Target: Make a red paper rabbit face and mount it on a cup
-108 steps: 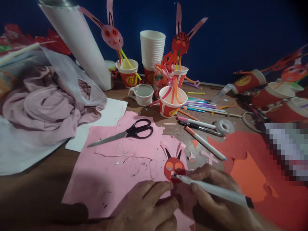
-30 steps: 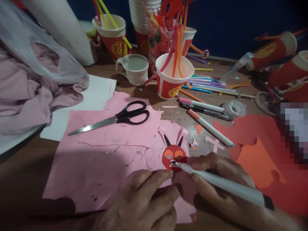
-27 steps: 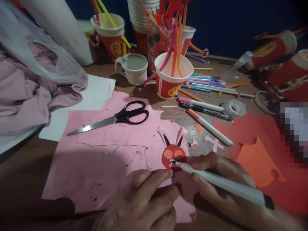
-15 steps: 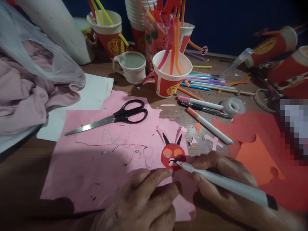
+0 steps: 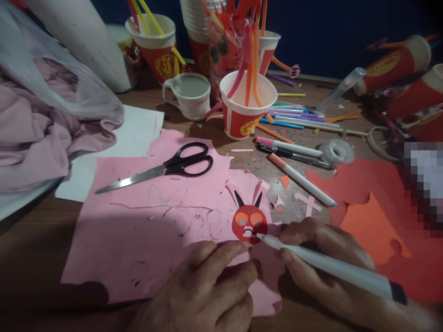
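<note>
- Right hand (image 5: pixel 325 240) gripped the marker (image 5: pixel 332 263), 1 black curve (image 5: pixel 248 230) already inked on the red face (image 5: pixel 249 223).
- Left hand (image 5: pixel 207 290), fingers apart, touched pink paper (image 5: pixel 138 235) near its right edge.

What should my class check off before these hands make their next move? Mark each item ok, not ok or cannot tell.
1. Right hand gripping the white marker, its tip by the pale patch: ok.
2. Left hand with a fingertip at the lower edge of the red face: ok.
3. Scissors away from both hands: ok.
4. Area near the face free of scraps: not ok, an orange scrap and a pink paper cross lie there.
5. Black line on the patch dry: cannot tell.
</note>
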Available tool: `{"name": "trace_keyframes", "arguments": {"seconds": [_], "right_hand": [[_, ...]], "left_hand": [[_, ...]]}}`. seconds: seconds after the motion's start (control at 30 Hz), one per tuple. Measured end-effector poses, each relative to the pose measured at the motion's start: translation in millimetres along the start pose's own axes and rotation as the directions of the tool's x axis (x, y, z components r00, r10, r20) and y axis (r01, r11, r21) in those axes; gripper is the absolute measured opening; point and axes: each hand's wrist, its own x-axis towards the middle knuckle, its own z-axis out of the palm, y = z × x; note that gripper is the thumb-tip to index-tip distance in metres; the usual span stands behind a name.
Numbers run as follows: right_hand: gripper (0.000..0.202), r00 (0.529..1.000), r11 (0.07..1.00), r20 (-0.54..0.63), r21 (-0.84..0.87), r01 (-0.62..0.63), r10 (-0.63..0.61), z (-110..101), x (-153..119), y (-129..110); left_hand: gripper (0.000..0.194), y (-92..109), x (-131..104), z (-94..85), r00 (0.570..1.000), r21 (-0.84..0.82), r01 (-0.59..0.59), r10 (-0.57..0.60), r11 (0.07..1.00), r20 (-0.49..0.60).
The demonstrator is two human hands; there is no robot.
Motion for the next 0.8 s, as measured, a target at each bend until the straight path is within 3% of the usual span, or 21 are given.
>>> {"name": "trace_keyframes", "arguments": {"seconds": [0.13,0.23,0.43,0.8], "right_hand": [[0.006,1.000,1.000,0.018,-0.004,-0.024,0.024,-1.6,-2.6,2.4],[0.004,0.998,0.998,0.021,-0.015,-0.059,0.059,-2.5,-1.9,1.2],[0.006,1.000,0.999,-0.002,0.030,-0.015,0.015,-3.1,1.8,-2.4],[0.004,0.991,0.979,-0.031,0.164,-0.125,0.132,-3.0,3.0,-7.4]], "left_hand": [[0.020,1.9,0.8,-2.2,0.998,-0.018,0.037,-0.036,0.999,0.053],[0.021,3.4,0.9,-3.2,0.999,-0.017,0.042,-0.041,0.999,0.032],[0.019,4.4,0.4,-3.2,0.998,-0.019,0.057,-0.056,0.998,0.030],[0.021,6.0,0.7,-0.5,0.996,-0.040,0.088,-0.088,0.995,-0.009]]}}
